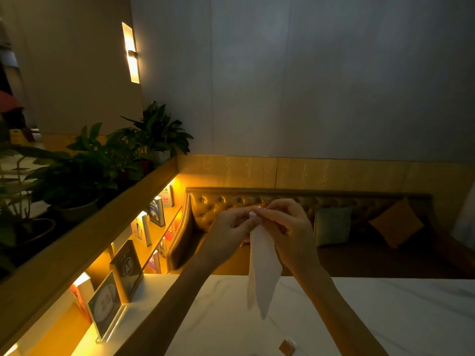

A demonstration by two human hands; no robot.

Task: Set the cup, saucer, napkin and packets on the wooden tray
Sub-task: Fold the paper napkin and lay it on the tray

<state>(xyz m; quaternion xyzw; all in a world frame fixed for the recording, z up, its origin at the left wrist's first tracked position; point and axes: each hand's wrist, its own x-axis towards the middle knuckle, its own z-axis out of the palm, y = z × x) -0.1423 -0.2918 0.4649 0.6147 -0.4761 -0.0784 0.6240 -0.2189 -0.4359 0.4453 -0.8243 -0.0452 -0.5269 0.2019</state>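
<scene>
We raise both forearms above the white tabletop (385, 317). Our left hand (231, 232) and right hand (288, 232) pinch the napkin's (262, 273) top corner; it hangs folded, clear of the far edge.

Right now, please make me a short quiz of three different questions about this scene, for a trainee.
1. True or false: the white napkin lies flat on the marble table.
2. Multiple choice: who holds the napkin's top end? A) left hand only B) right hand only C) both hands together
3. Fill in: the small brown packet lies on the ____, at the bottom edge of the view.

Key:
1. False; it hangs down in the air from the fingers.
2. C
3. table
</scene>
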